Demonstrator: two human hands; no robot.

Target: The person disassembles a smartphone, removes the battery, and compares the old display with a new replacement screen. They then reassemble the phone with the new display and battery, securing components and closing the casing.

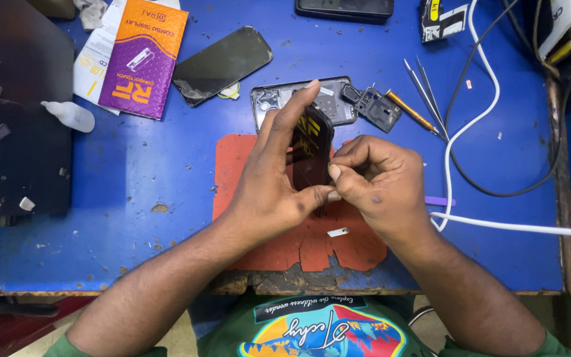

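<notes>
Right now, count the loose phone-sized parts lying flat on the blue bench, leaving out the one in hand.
3: a dark screen panel near the purple packet, a grey phone frame behind the hands, and a dark phone at the far edge. Others may lie outside the view.

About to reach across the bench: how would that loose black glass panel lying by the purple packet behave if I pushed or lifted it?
The black glass panel looks thin and flat, so probably light and stiff, sliding rather than rolling. Its glossy face suggests slippery. Its lower corner rests on a small round piece, so it may rock. Likely fragile.
</notes>
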